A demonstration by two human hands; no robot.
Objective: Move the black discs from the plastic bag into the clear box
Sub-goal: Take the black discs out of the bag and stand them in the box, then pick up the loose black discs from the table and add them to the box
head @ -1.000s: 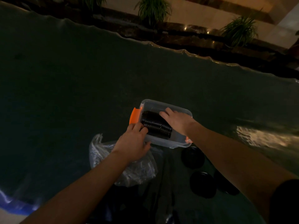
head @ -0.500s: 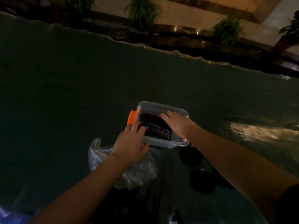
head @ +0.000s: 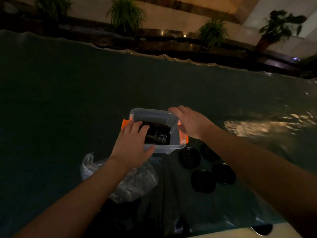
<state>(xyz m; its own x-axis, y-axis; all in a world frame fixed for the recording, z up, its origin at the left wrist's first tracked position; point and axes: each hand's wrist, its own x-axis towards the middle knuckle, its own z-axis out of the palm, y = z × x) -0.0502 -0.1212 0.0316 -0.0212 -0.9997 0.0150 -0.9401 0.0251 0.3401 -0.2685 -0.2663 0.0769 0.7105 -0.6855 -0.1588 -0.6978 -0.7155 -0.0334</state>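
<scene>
The clear box with orange latches stands in the middle of the dark table. Inside it a row of black discs stands on edge. My left hand straddles the box's near left wall, with its fingers laid on the left end of the disc row and its thumb outside the front wall. Fingers straight, my right hand rests against the right end of the box, over the orange latch. The crumpled plastic bag lies just in front of the box, under my left forearm.
Several loose black discs lie flat on the table to the right of the bag, under my right forearm. The table's near edge shows at the bottom right. Potted plants line a ledge beyond the far edge.
My right hand has left the discs and moved to the box's right end. My left hand has shifted from the near rim into the box, onto the discs. The box has turned a little.
</scene>
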